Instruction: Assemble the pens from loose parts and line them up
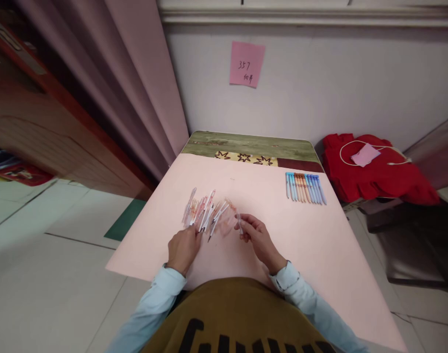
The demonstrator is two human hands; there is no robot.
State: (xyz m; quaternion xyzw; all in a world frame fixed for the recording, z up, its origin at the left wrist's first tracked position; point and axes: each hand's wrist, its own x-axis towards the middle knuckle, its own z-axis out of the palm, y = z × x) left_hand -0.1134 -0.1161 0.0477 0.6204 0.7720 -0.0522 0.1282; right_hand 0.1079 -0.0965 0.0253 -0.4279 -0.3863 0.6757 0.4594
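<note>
A loose heap of clear pen parts and refills (208,212) lies on the pink table cover (312,245) in front of me. My left hand (182,249) rests at the heap's near edge, fingers curled onto the pieces there. My right hand (256,236) is just right of the heap, its fingers pinched on a thin clear pen piece (239,221) held upright. At the far right of the table, several assembled blue and orange pens (305,188) lie side by side in a neat row.
A pink note (246,63) is stuck on the wall behind the table. Red cloth with a white cable (374,166) lies on a seat to the right. A curtain (136,88) and a wooden cabinet (43,127) stand at the left.
</note>
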